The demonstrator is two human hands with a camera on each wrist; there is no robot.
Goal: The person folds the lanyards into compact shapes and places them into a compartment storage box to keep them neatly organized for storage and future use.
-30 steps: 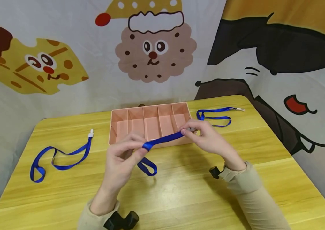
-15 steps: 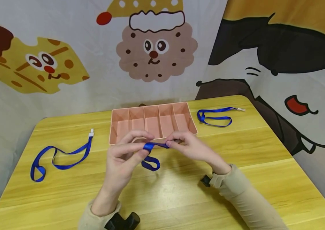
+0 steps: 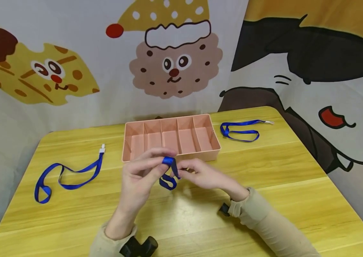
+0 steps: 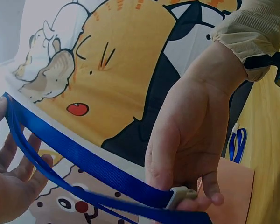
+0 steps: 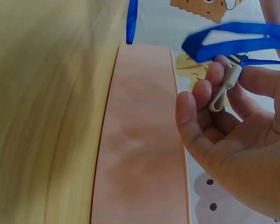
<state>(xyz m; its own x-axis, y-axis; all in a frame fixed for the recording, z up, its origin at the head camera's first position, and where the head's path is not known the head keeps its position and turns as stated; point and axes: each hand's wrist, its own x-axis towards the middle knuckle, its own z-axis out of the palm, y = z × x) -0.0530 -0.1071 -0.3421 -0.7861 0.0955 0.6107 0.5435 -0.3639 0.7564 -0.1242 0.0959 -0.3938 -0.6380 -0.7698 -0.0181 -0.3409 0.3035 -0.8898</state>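
I see the left hand (image 3: 138, 180) pinching a blue strap (image 3: 168, 160) and the right hand (image 3: 205, 175) holding its white clip (image 5: 231, 78); the strap hangs over the surface (image 3: 184, 225), near the pink tray (image 3: 170, 140).

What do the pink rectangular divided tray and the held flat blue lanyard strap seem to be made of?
The pink tray: probably moulded plastic, satin finish, judging by its smooth, thin, even-coloured walls. The blue lanyard strap: likely woven synthetic fabric, softly shiny, with fine ribbing.
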